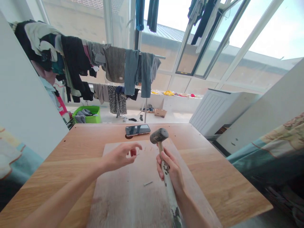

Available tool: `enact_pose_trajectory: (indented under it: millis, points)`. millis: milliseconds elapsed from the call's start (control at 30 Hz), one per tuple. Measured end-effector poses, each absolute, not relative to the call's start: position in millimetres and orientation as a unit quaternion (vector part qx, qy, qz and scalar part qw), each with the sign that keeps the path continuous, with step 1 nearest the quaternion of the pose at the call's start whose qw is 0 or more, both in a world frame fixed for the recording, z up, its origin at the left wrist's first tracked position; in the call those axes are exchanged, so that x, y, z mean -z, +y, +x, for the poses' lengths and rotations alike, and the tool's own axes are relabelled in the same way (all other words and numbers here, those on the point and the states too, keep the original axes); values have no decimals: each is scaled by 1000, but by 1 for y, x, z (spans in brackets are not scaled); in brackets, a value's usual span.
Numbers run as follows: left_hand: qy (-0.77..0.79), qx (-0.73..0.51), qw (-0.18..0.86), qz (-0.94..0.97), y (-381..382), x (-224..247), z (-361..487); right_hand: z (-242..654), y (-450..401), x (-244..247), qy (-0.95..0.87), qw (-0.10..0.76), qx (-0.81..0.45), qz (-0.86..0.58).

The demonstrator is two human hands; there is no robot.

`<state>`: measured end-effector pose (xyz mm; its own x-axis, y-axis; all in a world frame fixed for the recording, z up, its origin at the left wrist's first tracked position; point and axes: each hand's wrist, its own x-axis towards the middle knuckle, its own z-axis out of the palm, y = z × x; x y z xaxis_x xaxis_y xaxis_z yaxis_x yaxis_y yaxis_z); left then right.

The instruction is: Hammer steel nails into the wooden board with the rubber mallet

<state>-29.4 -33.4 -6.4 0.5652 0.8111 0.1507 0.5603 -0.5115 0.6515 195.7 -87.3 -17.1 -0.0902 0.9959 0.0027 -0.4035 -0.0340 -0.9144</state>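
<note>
My right hand [171, 169] is wrapped round the pale, paint-worn handle of a rubber mallet [159, 136], whose dark head is raised above the board. To the left, my left hand [123, 155] hovers over the board with fingers bent and a gap between thumb and forefinger. It appears to hold nothing. Close to its fingertips, a small nail [138, 154] is partly visible. Two thin nails [151, 148] seem to stand in the board just beyond. A loose nail [148, 183] lies flat on the worn wooden board [123, 196], nearer to me.
The board rests on a wooden table [213, 171]. A smartphone [137, 129] lies near the table's far edge. Beyond are a rack of hanging clothes [115, 63], a green basket [95, 118] and a cardboard box [160, 112]. A white ribbed cabinet [213, 107] stands at right.
</note>
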Motion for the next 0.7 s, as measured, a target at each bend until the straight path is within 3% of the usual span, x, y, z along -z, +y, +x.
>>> enact_pose_trajectory:
  millis: [167,700]
  points:
    - [492,-361,264,747,-23,45,-59,192,-88,19,-412,550,-624,-372]
    - [456,-364,268,767,-21,57,-58,172,-97,0,-476,465,-628,-404]
